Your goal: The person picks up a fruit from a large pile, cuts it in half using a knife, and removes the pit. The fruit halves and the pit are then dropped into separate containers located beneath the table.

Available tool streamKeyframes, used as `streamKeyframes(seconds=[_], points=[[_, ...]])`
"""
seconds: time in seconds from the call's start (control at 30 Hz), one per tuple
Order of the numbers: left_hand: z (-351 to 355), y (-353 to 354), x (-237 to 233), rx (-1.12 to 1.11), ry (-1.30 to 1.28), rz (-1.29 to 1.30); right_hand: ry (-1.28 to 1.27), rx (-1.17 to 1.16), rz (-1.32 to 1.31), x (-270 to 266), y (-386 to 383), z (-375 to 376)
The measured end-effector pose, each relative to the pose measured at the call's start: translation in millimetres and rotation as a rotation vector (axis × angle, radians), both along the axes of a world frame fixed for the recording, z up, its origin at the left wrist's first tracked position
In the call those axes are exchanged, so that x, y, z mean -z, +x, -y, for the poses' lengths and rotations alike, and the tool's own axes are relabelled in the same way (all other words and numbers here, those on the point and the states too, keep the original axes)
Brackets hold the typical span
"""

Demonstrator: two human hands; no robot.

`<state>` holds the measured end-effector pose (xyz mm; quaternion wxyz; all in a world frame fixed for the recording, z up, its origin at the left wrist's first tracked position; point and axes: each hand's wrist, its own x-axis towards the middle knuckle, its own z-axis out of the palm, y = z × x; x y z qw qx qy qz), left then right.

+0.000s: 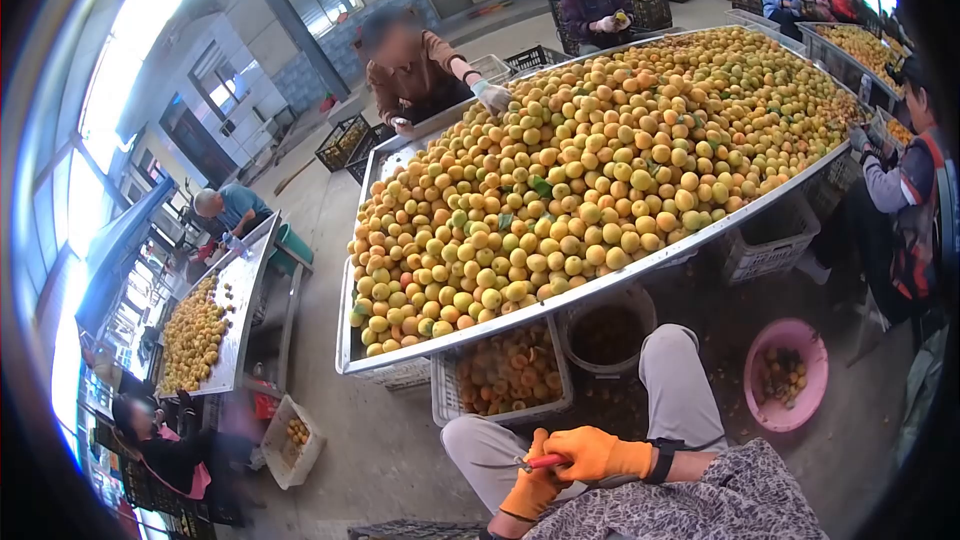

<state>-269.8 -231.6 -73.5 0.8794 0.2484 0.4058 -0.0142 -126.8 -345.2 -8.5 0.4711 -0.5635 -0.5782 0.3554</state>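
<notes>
One crate (443,408) of fruit (510,370)

This is looking like an open-air fruit-sorting yard. A long metal worktop (440,342) is carrying a heap of yellow-orange fruit (600,160). A second worktop (245,280) is standing at the left. Plastic crates (505,375) are sitting on the concrete floor (370,460), and seated people (410,65) are working along the worktop edges.
</notes>
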Motion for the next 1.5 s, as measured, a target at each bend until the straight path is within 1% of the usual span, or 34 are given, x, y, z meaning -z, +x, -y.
streamKeyframes(seconds=[0.03, 0.07, 0.1, 0.17, 0.2, 0.23, 0.3, 0.33, 0.37, 0.43, 0.47, 0.5, 0.53, 0.57, 0.63, 0.67, 0.7, 0.73, 0.77, 0.83, 0.87, 0.9, 0.97, 1.0, 1.07, 1.17, 1.2, 1.23, 1.27, 1.3, 1.37, 1.4, 1.43, 1.5], points=[[-1.1, 0.6, -13.1, 0.012, -0.193, 0.061, -0.031, 0.007, -0.142, -4.2, 1.0, -0.5], [11.8, 6.7, -17.6, 0.020, 0.673, 0.085, -0.046, 0.074, -0.249, -10.2, 5.3, 0.5], [-5.3, 15.5, -36.8, -0.166, -0.024, -0.116, 0.082, 0.221, -0.430, -12.8, 3.1, -2.7], [-30.3, 22.1, -51.2, -0.249, 0.128, -0.072, -0.083, 0.308, -0.521, -7.6, 20.3, 1.0], [-54.4, 15.6, -50.4, -0.141, 0.348, -0.072, -0.032, 0.333, -0.460, -6.7, 27.7, 1.8], [-79.5, 11.9, -45.4, -0.029, 0.566, -0.071, -0.029, 0.337, -0.462, -7.9, 31.7, 5.9], [-112.2, 32.2, -39.0, -0.176, 1.464, -0.120, 0.060, 0.356, -0.085, -12.0, 39.7, 15.0], [-126.8, 39.0, -51.8, -0.184, 1.727, -0.284, 0.071, 0.381, -0.011, -8.6, 41.0, 18.8], [-141.9, 48.5, -66.0, -0.191, 1.984, -0.456, 0.050, 0.441, -0.045, -9.6, 40.5, 26.6], [-160.9, 82.2, -90.3, -0.283, 1.749, -0.241, -0.054, 0.511, -0.193, -15.0, 41.8, 38.7], [-160.9, 102.7, -106.0, -0.228, 1.597, -0.132, -0.082, 0.515, -0.301, -17.3, 42.4, 43.1], [-159.6, 124.6, -118.6, -0.149, 1.574, -0.070, -0.108, 0.519, -0.410, -19.6, 43.8, 46.1], [-161.9, 149.3, -123.7, -0.084, 1.595, -0.002, -0.116, 0.522, -0.458, -22.5, 45.3, 48.0], [-164.7, 173.3, -123.6, -0.017, 1.614, 0.065, -0.043, 0.480, -0.415, -21.0, 47.2, 50.7], [-182.0, 224.6, -98.7, 0.051, 1.603, 0.224, -0.051, 0.544, -0.709, -33.1, 44.2, 52.8], [-187.8, 249.6, -86.0, 0.069, 1.640, 0.226, -0.029, 0.548, -0.808, -27.3, 45.7, 57.4], [-190.7, 272.9, -76.7, 0.089, 1.675, 0.230, -0.087, 0.542, -0.830, -34.6, 53.3, 64.8], [-192.0, 293.6, -71.9, 0.147, 1.734, 0.221, -0.018, 0.537, -0.812, -31.5, 58.9, 70.4], [-199.7, 314.8, -57.6, 0.202, 1.852, 0.203, 0.051, 0.531, -0.793, -27.4, 62.3, 74.3], [-197.0, 344.8, -53.8, 0.343, 1.988, 0.105, 0.028, 0.687, -0.847, -33.3, 68.9, 80.9], [-197.7, 357.6, -51.9, 0.489, 2.016, -0.015, 0.028, 0.750, -0.855, -39.0, 75.2, 83.3], [-197.0, 369.0, -54.5, 0.561, 2.072, -0.032, 0.029, 0.757, -0.860, -43.2, 81.1, 86.6], [-196.4, 386.9, -59.0, 0.854, 2.230, -0.246, -0.053, 0.797, -0.928, -47.9, 93.3, 93.8], [-193.8, 395.9, -65.3, 0.867, 2.229, -0.246, -0.097, 0.791, -0.933, -48.3, 98.7, 95.4], [-190.8, 406.2, -73.5, 1.162, 2.206, -0.445, -0.067, 0.785, -0.947, -46.7, 106.5, 88.7], [-201.4, 404.9, -73.1, 1.237, 2.236, -0.383, -0.027, 0.756, -0.951, -41.8, 109.5, 75.9], [-206.7, 403.0, -68.0, 1.235, 2.245, -0.386, -0.020, 0.724, -0.948, -40.1, 110.1, 71.9], [-210.7, 397.5, -60.4, 1.194, 2.248, -0.287, -0.010, 0.696, -0.942, -38.2, 110.7, 68.8], [-213.7, 390.9, -52.5, 1.156, 2.248, -0.185, 0.004, 0.672, -1.052, -34.3, 107.9, 66.6], [-212.3, 382.5, -50.4, 1.157, 2.258, -0.176, 0.015, 0.678, -1.051, -41.2, 108.8, 65.7], [-209.5, 363.8, -47.6, 0.738, 2.090, -0.002, 0.079, 0.698, -0.951, -62.0, 111.3, 61.9], [-207.4, 356.2, -51.2, 0.674, 1.920, -0.022, 0.180, 0.734, -0.928, -56.9, 106.5, 56.2], [-204.0, 346.9, -53.0, 0.666, 1.922, -0.014, 0.184, 0.735, -0.918, -49.6, 104.4, 55.1], [-196.6, 321.3, -61.0, 0.070, 1.068, 0.406, 0.213, 0.795, -0.937, -41.2, 97.3, 57.0]])
